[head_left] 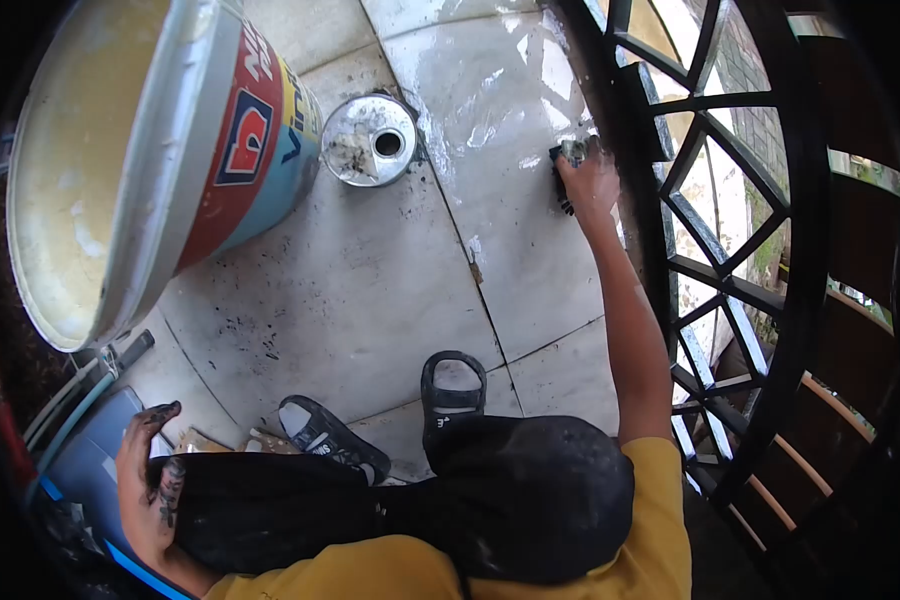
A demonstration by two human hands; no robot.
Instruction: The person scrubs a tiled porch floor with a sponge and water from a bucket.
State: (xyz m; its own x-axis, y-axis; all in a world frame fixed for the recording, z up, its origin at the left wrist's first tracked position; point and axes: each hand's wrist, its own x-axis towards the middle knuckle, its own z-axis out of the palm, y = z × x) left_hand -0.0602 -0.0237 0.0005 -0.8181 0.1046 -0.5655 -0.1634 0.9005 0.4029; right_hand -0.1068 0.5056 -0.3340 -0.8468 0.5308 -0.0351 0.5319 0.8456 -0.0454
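My right hand [592, 182] reaches out to the wet, white-streaked floor tiles beside the black metal grille [722, 265]. Its fingers are closed on a small dark scrubbing brush [562, 180] with black bristles, pressed near the tile edge. My left hand [150, 485], its fingertips smeared black, is raised beside my left knee with fingers apart and nothing in it. A round metal can [369, 141] with a dark hole in its top stands on the tiles, right of a large paint bucket [195, 150].
Dark specks dot the tiles [370, 290] between the bucket and my sandals [454, 385]. At the lower left lie a grey-blue container [88, 440] and some tubing. Wooden slats [855, 240] show beyond the grille on the right.
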